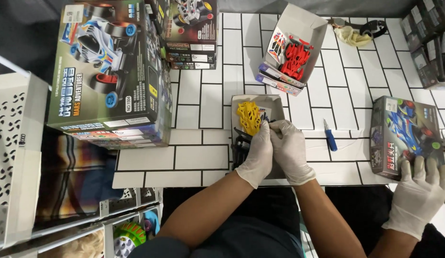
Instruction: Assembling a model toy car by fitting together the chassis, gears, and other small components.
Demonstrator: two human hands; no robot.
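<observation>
Yellow mesh part [249, 117] just beyond fingers; left hand [257, 155], right hand [290, 150] pinch small dark piece [264, 119] over open tray [275, 102].

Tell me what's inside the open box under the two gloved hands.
The open box holds a yellow lattice plastic piece and black parts. The left hand and right hand cover whatever lies beneath them.

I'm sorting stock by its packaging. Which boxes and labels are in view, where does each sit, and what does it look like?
Big box: upper left, green-brown, white toy car pictured.
Small dark box: top centre, behind it.
Open tray: upper centre, white card, red parts inside.
Tray: under both gloved hands, yellow mesh part inside.
Flat box: right, dark, blue car pictured; another person's gloved hand on it.
Dark boxes: top right, stacked.
</observation>
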